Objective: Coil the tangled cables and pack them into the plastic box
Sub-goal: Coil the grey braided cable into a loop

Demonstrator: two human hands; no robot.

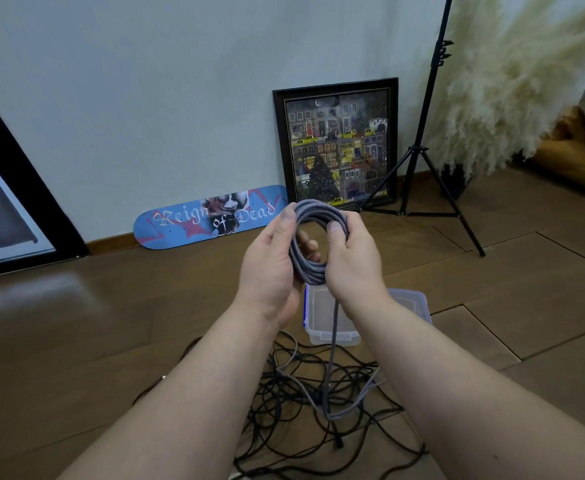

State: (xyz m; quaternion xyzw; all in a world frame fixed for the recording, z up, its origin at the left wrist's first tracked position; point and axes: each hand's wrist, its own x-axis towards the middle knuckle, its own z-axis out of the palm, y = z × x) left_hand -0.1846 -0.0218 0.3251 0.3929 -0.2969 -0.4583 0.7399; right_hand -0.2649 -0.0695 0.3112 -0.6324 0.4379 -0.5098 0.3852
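Note:
A grey braided cable (pixel 313 221) is wound into a round coil held up in front of me. My left hand (pixel 270 265) grips the coil's left side, thumb over the top. My right hand (pixel 350 258) grips its right side with fingers curled round the loops. The cable's loose tail (pixel 332 344) hangs straight down from the coil to the floor. Below the hands stands the clear plastic box (pixel 332 336) with blue clips, open and partly hidden by my right forearm. A tangle of black cables (pixel 294 403) lies on the wooden floor between my forearms.
A blue skateboard deck (pixel 180 225) and a framed picture (pixel 339 147) lean against the wall. A black tripod stand (pixel 422 161) stands at the right, beside pampas grass (pixel 506 84). A dark-framed mirror (pixel 10 202) leans at the left.

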